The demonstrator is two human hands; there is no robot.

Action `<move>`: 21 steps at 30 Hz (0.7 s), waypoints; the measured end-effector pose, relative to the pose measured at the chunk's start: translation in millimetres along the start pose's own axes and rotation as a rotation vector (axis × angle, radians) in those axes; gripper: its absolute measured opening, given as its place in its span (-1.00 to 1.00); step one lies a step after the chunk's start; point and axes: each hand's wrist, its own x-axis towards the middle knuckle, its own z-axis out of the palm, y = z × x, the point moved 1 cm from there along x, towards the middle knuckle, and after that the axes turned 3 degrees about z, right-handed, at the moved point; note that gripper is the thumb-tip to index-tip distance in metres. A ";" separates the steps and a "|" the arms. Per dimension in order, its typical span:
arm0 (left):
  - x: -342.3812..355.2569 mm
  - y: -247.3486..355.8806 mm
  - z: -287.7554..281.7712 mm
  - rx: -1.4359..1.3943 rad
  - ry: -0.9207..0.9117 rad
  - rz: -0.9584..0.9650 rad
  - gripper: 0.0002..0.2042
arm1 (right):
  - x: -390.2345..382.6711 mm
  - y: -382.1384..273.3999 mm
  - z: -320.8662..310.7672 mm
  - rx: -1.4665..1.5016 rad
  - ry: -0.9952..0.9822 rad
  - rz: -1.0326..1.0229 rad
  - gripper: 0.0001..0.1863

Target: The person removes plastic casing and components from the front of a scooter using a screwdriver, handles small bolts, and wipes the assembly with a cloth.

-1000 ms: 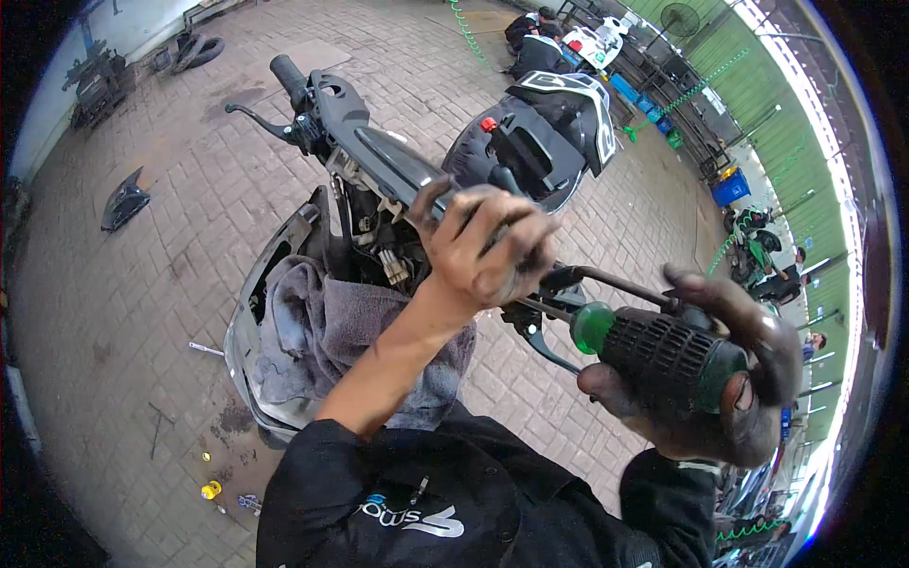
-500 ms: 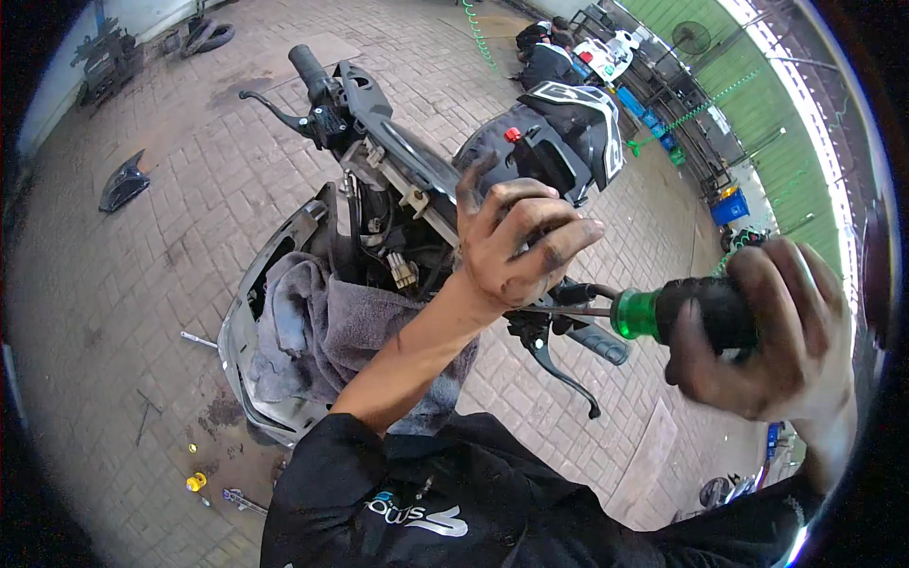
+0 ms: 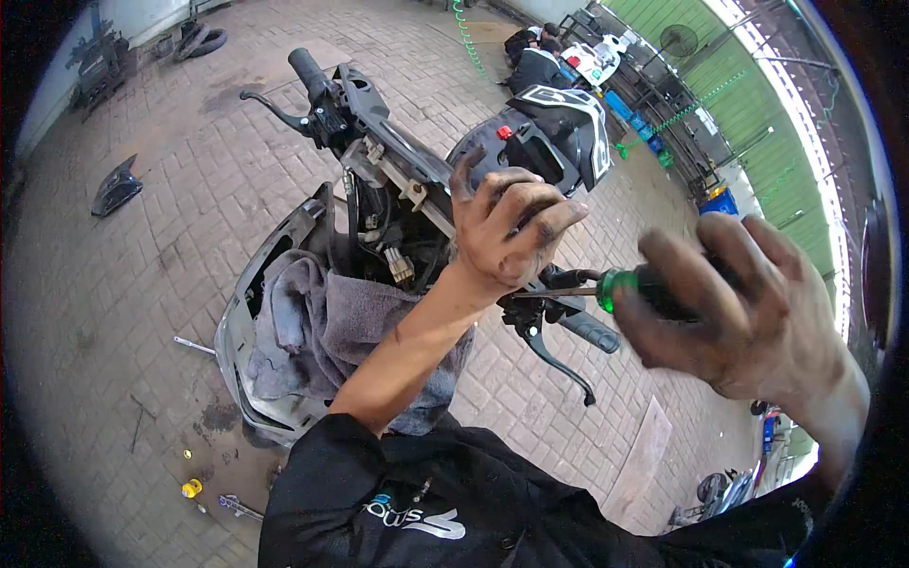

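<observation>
My right hand (image 3: 734, 312) is wrapped round a screwdriver (image 3: 614, 290) with a green and black handle. Its thin metal shaft points left, and the tip is hidden behind my left hand (image 3: 511, 232). Curled fingers and a raised thumb mark my left hand, which lies over the middle of the handlebar assembly; what they grip, if anything, is hidden. Both hands are smudged dark. The partly stripped scooter (image 3: 374, 156) shows wiring and a pale connector (image 3: 400, 267) beside my left forearm. A brake lever (image 3: 559, 364) and a grip (image 3: 592, 331) sit below the screwdriver.
A grey towel (image 3: 331, 331) drapes over the scooter's body. Beyond my left hand is a black section with white-edged trim (image 3: 559, 133). On the paved floor lie a dark panel (image 3: 117, 187) and a yellow item (image 3: 192, 488). People (image 3: 535, 66) crouch by a white scooter at the back.
My right hand has shifted slightly left, and its fingers have turned over the screwdriver handle. My left hand stays on the handlebar area. The whole view has moved a little.
</observation>
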 end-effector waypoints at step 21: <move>-1.4 4.0 -2.5 0.075 -0.047 -0.075 -0.71 | 2.6 -17.8 4.3 -0.091 -0.038 0.140 -0.60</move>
